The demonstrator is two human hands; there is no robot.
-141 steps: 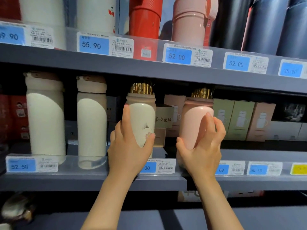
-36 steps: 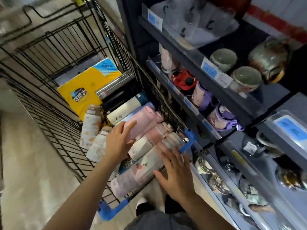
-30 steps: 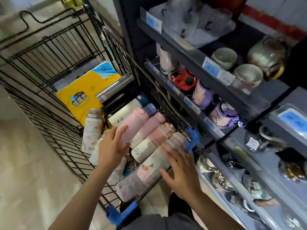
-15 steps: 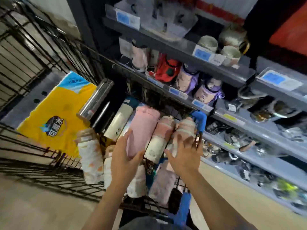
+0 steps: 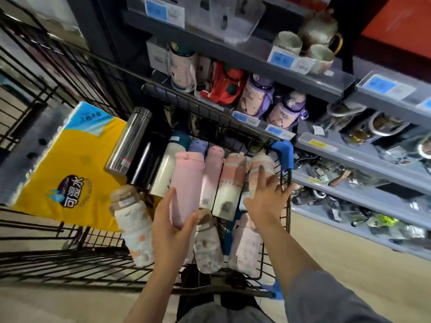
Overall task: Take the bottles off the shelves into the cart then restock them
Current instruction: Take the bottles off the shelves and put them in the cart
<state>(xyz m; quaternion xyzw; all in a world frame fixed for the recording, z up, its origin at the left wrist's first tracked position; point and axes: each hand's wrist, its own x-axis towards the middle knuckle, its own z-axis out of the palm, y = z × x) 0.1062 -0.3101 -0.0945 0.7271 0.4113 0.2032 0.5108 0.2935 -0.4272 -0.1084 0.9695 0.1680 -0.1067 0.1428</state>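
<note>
Head view, looking straight down into the cart (image 5: 283, 150). Pink bottle (image 5: 186, 183) lying flat among a row of others on the wire floor, cap end pointing toward the shelves (image 5: 326, 159). Left hand (image 5: 172, 231) wrapped round its lower end, thumb on one side, fingers on the other, so grasping it already. Right hand (image 5: 267, 197) resting flat-ish on the striped bottle (image 5: 260, 173) by the cart's right wall, fingers spread, more touching than gripping; can't really tell whether the thumb is under it yet.

Tips for doing this bit well, just my guess from how things sit:
- Get a full wrap round the striped one before lifting. Smooth bodies, likely slippery.
- Lift straight up first, then out. Neighbours packed side by side and touching, so dragging sideways probably rolls the whole row.
- Watch the wire wall and blue corner guard (image 5: 284, 152) right beside the right hand, easy to clip knuckles or a cap.
- Keep caps up once clear, so standing them on the shelf is easier.

Yellow pack (image 5: 70, 173) and steel flask (image 5: 129, 141) further left, well out of the way.
</note>
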